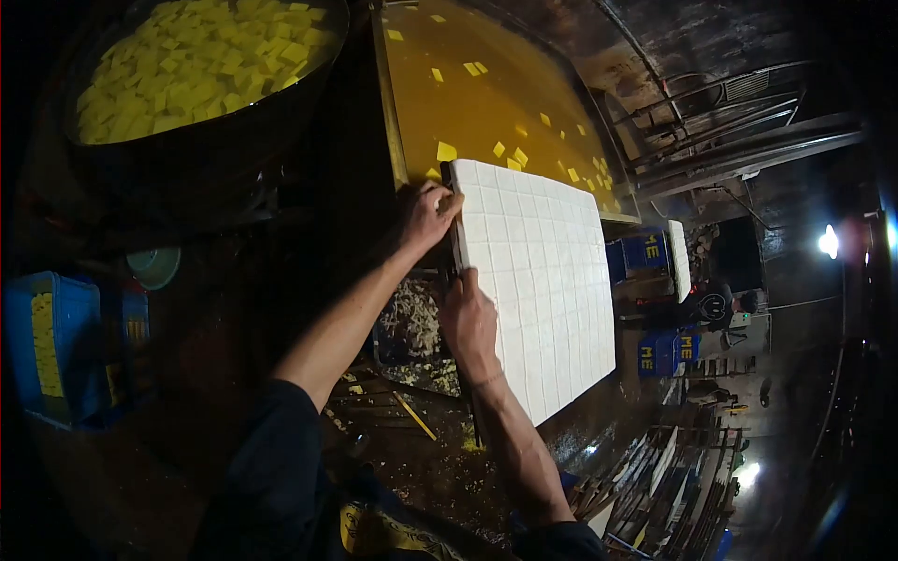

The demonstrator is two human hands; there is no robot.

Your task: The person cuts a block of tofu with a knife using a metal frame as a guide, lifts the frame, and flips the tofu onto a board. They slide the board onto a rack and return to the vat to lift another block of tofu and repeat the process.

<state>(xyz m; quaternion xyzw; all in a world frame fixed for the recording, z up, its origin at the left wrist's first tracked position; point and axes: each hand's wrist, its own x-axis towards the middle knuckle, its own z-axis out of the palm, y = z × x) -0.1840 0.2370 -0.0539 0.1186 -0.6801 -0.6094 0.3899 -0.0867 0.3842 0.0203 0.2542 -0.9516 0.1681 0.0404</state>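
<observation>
Both hands are closed on the long dark edge of the board (pixel 457 251) that carries the white slab (pixel 543 280). I see the left hand (pixel 426 215) curled over that edge near its far end, fingers wrapped round it. The right hand (pixel 468 323) is clamped on the same edge closer to me. The two hands are apart, with a stretch of bare edge between them.

Biggest in view is the round vat (pixel 187 164) at the upper left, heaped with yellow cubes (pixel 196 56). Next to it, at the top centre, sits the tank (pixel 390 103) of yellow liquid, with loose squares (pixel 447 151) floating on it. The slab comes next in size. It is scored into a grid of small squares and lies flat on the board, its far end reaching the near corner of the tank, just beside the floating squares.

At the left edge stands a blue crate (pixel 82 323) with yellow pieces inside. Further blue crates (pixel 666 351) with yellow lettering are stacked past the slab on the right, and another person (pixel 716 304) stands near them, well apart from my hands. Under my forearms a dark tray (pixel 378 348) holds pale scraps (pixel 410 318). A thin yellow stick (pixel 413 416) lies on the littered floor below it.
</observation>
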